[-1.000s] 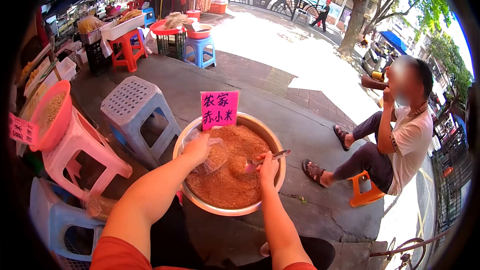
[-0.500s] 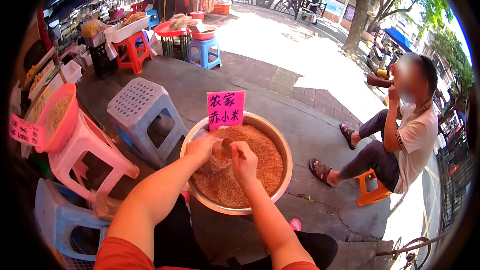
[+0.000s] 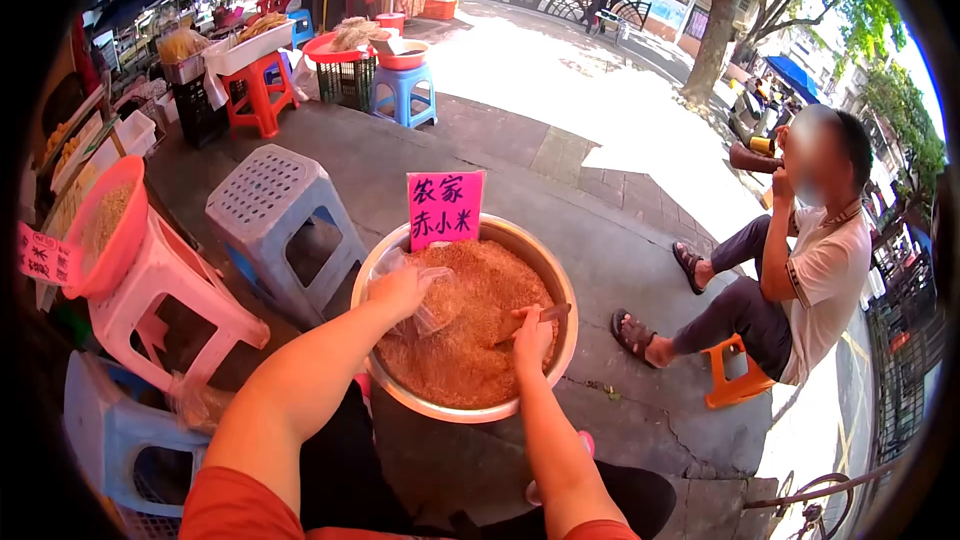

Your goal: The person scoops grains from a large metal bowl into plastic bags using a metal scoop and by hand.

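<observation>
A wide metal basin (image 3: 570,342) in front of me holds reddish-brown grain (image 3: 480,380). My left hand (image 3: 398,292), over the basin's left side, grips a clear plastic bag (image 3: 437,302) with some grain showing in it. My right hand (image 3: 533,340) is closed around a brown scoop (image 3: 553,313) at the right side of the grain. Part of the scoop is hidden by my fingers, and its lower end is at the grain. A pink handwritten sign (image 3: 446,208) stands upright at the basin's far rim.
A grey-blue plastic stool (image 3: 265,195) stands left of the basin, near a pink stool (image 3: 165,290) bearing a pink bowl (image 3: 118,190). To the right, a person (image 3: 825,260) sits on an orange stool (image 3: 735,375), holding a brown horn-shaped object (image 3: 757,157). Goods on stools line the back left.
My right hand has moved right and down with the scoop, away from the bag and to the grain's right side. My left hand still grips the bag in nearly the same place.
</observation>
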`<state>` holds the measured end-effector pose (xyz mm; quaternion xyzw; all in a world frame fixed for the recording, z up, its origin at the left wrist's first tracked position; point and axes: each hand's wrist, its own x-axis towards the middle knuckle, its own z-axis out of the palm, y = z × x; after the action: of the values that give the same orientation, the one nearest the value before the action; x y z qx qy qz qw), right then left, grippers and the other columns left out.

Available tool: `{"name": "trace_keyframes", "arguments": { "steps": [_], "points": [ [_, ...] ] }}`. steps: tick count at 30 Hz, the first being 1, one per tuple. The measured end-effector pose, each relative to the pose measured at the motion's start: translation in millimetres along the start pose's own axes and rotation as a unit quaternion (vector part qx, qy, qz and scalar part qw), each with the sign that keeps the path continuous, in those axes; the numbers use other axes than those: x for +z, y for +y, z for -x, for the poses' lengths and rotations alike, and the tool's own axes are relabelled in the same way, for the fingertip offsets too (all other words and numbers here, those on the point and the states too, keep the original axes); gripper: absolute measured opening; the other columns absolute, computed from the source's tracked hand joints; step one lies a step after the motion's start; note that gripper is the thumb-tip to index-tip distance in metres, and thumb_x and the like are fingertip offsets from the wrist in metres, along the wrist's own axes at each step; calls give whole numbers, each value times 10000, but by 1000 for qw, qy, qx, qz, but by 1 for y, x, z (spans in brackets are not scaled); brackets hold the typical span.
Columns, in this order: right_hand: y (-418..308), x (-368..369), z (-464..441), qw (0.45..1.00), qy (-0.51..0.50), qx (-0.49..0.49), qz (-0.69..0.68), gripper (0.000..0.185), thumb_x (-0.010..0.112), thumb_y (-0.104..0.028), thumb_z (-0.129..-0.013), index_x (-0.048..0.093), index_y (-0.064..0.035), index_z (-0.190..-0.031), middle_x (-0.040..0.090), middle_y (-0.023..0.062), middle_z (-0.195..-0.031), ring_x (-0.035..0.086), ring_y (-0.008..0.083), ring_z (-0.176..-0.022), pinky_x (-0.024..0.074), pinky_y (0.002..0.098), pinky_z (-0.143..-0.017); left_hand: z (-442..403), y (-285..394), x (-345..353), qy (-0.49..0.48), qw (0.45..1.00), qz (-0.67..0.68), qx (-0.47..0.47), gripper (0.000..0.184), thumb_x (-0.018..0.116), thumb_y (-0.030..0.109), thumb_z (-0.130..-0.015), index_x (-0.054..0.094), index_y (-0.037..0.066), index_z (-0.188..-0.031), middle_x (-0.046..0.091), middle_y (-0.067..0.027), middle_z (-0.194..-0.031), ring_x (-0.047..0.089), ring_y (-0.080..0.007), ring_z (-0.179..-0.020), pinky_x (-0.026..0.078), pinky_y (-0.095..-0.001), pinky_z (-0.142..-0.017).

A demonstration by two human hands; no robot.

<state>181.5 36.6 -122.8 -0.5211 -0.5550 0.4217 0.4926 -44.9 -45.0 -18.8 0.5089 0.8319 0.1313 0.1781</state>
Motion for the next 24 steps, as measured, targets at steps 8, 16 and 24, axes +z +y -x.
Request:
{"name": "trace_keyframes", "arguments": {
  "steps": [8,16,24],
  "points": [
    [-97,14,1,984,-54,-13,-172,348,390,-272,-975,562,-20,-807,634,82,-729,445,74,-463,375,235,-440,-2,13,2,39,999,-17,8,425,363,415,-922,611,91,-1040,649,-151,-993,603,-351,-949,308,-607,-887],
    [-113,62,45,915,-206,-345,31,151,486,-125,-942,593,-19,-931,626,81,-818,595,169,-721,478,289,-660,-7,7,2,48,997,-48,-27,448,332,404,-936,635,75,-965,656,-172,-917,615,-354,-894,364,-533,-835],
    [-98,2,-18,982,-18,-161,101,292,440,-244,-953,601,-3,-921,630,179,-827,609,339,-780,470,388,-681,-1,2,-3,35,999,-18,-23,460,389,435,-902,636,58,-996,653,-182,-950,615,-357,-921,377,-530,-844]
  ]
}}
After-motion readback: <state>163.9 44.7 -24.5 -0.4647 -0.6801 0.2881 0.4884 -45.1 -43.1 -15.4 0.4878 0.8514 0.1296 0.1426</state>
